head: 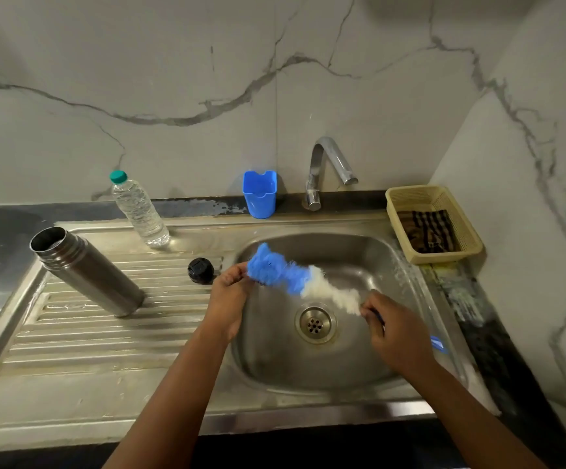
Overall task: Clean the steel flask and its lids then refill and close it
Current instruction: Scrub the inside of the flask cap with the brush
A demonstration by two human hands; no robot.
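The steel flask [87,269] stands open-mouthed on the ribbed drainboard at the left. A black lid [200,270] lies on the drainboard by the basin's left rim. Over the sink basin [386,252] I hold a bottle brush [303,282] with blue and white bristles. My left hand [229,291] pinches the blue bristle end. My right hand [398,336] grips the brush's handle, whose blue tip shows behind the wrist. A second lid is not visible.
A clear plastic water bottle [138,209] with a green cap stands behind the flask. A blue plastic cup [260,194] and the tap [325,170] sit at the back edge. A beige basket [401,201] with a striped cloth is at the right.
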